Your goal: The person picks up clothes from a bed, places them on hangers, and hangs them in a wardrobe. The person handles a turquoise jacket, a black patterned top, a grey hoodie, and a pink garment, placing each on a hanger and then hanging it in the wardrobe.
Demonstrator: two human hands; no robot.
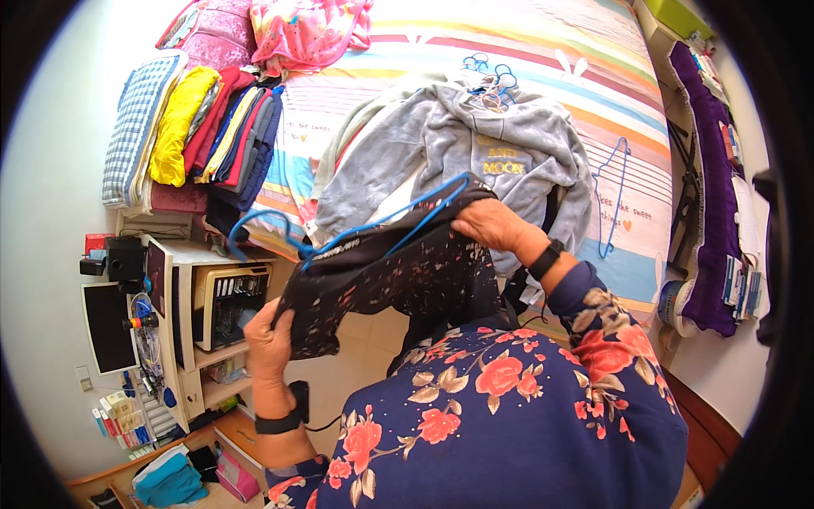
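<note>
A black garment with small speckled print [388,280] is stretched between my two hands in front of my body. My left hand [270,340] grips one end of it at the lower left. My right hand [493,223] grips the other end, higher and to the right. A blue clothes hanger [362,229] lies against the garment's upper edge, its hook curving out to the left. Whether the hanger sits inside the fabric I cannot tell. Beyond it, a grey fleece hoodie with yellow lettering [445,140] lies on the bed, on top of other clothes.
Several hanger hooks [496,83] cluster at the hoodie's neck. Another blue hanger [613,197] lies right on the striped bedsheet [407,57]. Folded clothes [238,140] stand in a row at the left. Below them is a wooden cabinet [184,305]. A pink blanket [311,32] lies farther back.
</note>
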